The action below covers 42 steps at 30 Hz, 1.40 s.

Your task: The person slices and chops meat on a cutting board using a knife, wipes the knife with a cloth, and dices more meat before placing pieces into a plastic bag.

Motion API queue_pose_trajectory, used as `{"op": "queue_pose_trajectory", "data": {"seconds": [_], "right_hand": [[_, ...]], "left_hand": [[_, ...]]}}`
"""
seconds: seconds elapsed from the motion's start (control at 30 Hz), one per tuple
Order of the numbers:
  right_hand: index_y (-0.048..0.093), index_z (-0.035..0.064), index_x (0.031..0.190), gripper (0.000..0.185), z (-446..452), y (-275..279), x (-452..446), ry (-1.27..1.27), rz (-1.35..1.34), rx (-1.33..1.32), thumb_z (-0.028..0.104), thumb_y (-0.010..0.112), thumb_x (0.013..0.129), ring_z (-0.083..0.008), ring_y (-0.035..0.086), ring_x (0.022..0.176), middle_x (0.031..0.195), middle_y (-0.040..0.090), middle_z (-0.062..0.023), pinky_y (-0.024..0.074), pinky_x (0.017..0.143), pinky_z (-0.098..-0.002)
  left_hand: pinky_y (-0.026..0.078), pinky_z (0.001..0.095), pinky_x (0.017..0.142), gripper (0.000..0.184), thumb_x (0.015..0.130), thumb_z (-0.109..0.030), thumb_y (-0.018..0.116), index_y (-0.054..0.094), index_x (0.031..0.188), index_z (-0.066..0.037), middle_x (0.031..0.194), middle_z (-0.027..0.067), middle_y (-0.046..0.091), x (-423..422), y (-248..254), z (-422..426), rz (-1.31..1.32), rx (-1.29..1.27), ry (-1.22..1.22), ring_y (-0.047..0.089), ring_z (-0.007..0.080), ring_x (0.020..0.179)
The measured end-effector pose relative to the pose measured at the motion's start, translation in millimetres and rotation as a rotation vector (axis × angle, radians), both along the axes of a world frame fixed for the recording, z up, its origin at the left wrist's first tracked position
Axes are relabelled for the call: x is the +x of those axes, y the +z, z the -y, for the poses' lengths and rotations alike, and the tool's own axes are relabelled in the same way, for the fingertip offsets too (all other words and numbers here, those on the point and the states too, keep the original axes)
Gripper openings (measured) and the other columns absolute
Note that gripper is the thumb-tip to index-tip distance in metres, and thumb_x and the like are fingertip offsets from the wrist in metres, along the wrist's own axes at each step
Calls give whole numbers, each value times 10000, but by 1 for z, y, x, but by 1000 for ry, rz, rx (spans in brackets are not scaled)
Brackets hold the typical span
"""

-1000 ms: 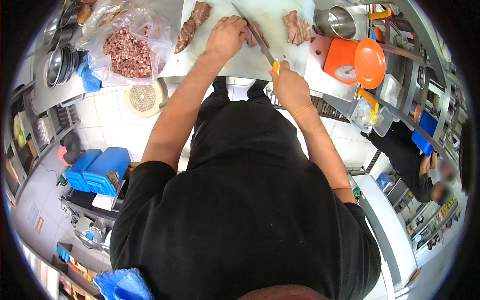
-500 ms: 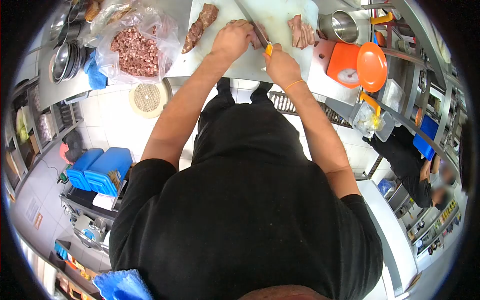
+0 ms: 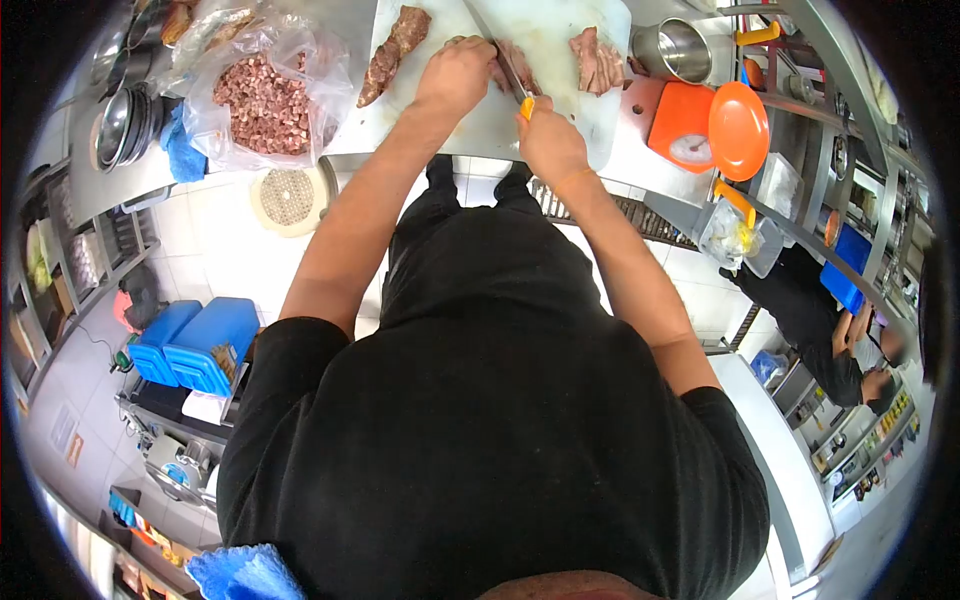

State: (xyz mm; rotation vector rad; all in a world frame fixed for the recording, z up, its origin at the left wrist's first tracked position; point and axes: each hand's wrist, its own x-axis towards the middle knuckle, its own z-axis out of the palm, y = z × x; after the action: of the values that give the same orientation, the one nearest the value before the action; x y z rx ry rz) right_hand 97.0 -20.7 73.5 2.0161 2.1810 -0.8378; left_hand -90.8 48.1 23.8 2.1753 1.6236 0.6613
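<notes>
On the white cutting board [image 3: 400, 120], my right hand [image 3: 552, 142] is closed around the yellow handle of a kitchen knife [image 3: 512, 72]. The blade slants away to the upper left, against a piece of meat [image 3: 517, 62]. My left hand [image 3: 456, 76] presses on the meat at the left side of the blade, fingers curled; the fingertips are partly hidden. A long, dark-crusted strip of meat [image 3: 396, 56] lies left of my left hand. Sliced meat [image 3: 597, 62] lies in a small pile at the board's right.
To the left, a clear plastic bag [image 3: 325, 110] holds diced meat [image 3: 265, 105], near a blue cloth [image 3: 182, 150] and stacked metal bowls [image 3: 122, 125]. On the right are a steel pot [image 3: 680, 50], an orange scale [image 3: 680, 125] and an orange plate [image 3: 738, 130]. Another person [image 3: 800, 310] stands farther right.
My right hand and the knife have drawn slightly toward my body. More of the meat right of the blade shows. The whole view has shifted a little left.
</notes>
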Motion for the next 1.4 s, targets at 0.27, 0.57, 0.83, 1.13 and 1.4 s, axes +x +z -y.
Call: {"op": "queue_pose_trajectory", "data": {"seconds": [0.27,0.57,0.83,1.13,1.4], "right_hand": [[539,-76,1191,419,-10,50,-1,58,-17,-52,315,592,1051,-471,746,893,932,742,-301,583,814,-570],[537,-61,1212,418,-13,-6,-22,-63,-69,27,319,593,1047,-470,747,903,969,754,-281,586,803,-564],[553,-73,1210,421,-9,16,-17,-41,-70,12,310,603,1041,-478,746,905,977,749,-300,587,796,-562],[551,-49,1197,416,-19,-3,-17,-53,-112,60,337,599,1051,-482,742,902,954,747,-297,582,792,-567],[550,-27,1202,390,40,35,50,-165,20,20,333,574,1053,-484,738,872,921,750,-282,571,800,-587]], "left_hand": [[573,473,951,124,896,-81,681,743,1000,-56,1059,103,741,-7,5,3,115,4,28,696,350,1070],[582,462,914,81,924,-93,643,719,926,-67,1027,109,734,-8,-2,0,-75,12,-49,698,349,1064],[578,492,889,62,908,-101,696,710,957,-66,1025,124,742,-8,-2,-2,65,106,-5,696,371,1012],[571,496,903,76,913,-90,712,709,988,-77,1023,119,742,-11,6,-1,1,28,-27,692,371,1042],[513,466,1101,522,871,-44,758,661,1374,-144,1441,117,628,-19,23,-18,-65,169,-228,580,360,1341]]}}
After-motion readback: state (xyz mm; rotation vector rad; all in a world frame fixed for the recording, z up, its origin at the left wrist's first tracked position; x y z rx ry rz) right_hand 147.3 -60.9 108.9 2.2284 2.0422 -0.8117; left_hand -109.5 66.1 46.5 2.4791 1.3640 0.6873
